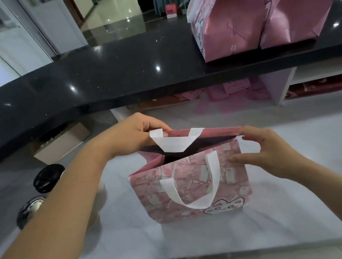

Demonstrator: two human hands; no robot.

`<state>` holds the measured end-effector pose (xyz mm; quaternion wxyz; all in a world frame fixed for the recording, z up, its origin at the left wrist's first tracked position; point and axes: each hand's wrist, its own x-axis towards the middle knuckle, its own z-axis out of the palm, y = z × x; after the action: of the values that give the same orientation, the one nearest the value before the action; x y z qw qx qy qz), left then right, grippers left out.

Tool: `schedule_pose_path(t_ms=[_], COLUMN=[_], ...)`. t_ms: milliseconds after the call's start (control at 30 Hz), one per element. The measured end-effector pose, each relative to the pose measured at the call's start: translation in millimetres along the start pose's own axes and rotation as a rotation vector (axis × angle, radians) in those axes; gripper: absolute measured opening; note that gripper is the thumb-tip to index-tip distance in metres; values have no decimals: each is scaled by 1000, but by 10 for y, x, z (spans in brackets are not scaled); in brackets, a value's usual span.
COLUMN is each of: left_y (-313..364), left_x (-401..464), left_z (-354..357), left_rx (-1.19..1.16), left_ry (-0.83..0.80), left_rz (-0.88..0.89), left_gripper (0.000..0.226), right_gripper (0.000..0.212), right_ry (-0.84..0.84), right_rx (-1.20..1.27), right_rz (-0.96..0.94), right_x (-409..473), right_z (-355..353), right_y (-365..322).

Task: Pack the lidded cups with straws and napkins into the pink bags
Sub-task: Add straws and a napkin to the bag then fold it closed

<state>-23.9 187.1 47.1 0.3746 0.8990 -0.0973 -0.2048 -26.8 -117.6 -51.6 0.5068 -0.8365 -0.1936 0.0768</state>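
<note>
A small pink patterned paper bag with white strap handles [191,183] stands upright and open on the white table [294,200]. The left hand [136,134] pinches the bag's far rim at the left corner; the right hand [265,156], fingers spread, touches the near panel's right edge. Two black-lidded cups [43,189], seemingly lidded, sit left behind the forearm. Two larger pink bags [258,9] stand on the black counter [114,71].
</note>
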Motion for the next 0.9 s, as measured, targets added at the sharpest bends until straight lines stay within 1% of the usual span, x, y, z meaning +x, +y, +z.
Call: schedule_pose_path(t_ms=[100, 167, 233, 333, 400, 467, 567, 633, 667, 700, 767, 800, 833, 900], left_y=[-32, -55, -76, -94, -130, -164, -157, -188, -213, -231, -282, -319, -351, -411], left_x=[-22, -33, -49, -80, -122, -169, -273, -366, -414, -460, -505, -493, -468, -411], left_z=[22, 56, 103, 129, 141, 185, 352, 488, 558, 629, 754, 798, 834, 883], left_rx=[-40, -71, -50, -13, -39, -40, -128, -231, -296, -356, -375, -356, -351, -366], left_ry=[-18, 8, 54, 138, 185, 265, 382, 413, 402, 386, 383, 402, 433, 506], left_rz=[-19, -32, -29, -47, -66, -76, -56, -37, -27, -22, -6, 3, 10, 11], left_gripper=[19, 16, 14, 13, 16, 18, 22, 31, 42, 59, 87, 93, 94, 88], right_gripper=[33, 23, 17, 23, 22, 22, 25, 27, 28, 30, 34, 34, 34, 32], right_ry=[102, 135, 166, 179, 163, 155, 169, 175, 177, 176, 176, 178, 178, 168], right_rx=[99, 156, 187, 203, 240, 269, 250, 238, 240, 243, 241, 240, 242, 244], right_rz=[-37, -37, -33, -47, -46, -40, -62, -67, -65, -63, -64, -67, -68, -62], right_x=[-34, -31, -17, 8, 11, 2, -16, -14, -13, -9, 5, 17, 29, 56], right_z=[113, 146, 144, 123, 99, 60, 9, -15, -28, -45, -82, -100, -117, -137], right_y=[66, 111, 143, 194, 206, 211, 235, 247, 253, 256, 257, 254, 251, 249])
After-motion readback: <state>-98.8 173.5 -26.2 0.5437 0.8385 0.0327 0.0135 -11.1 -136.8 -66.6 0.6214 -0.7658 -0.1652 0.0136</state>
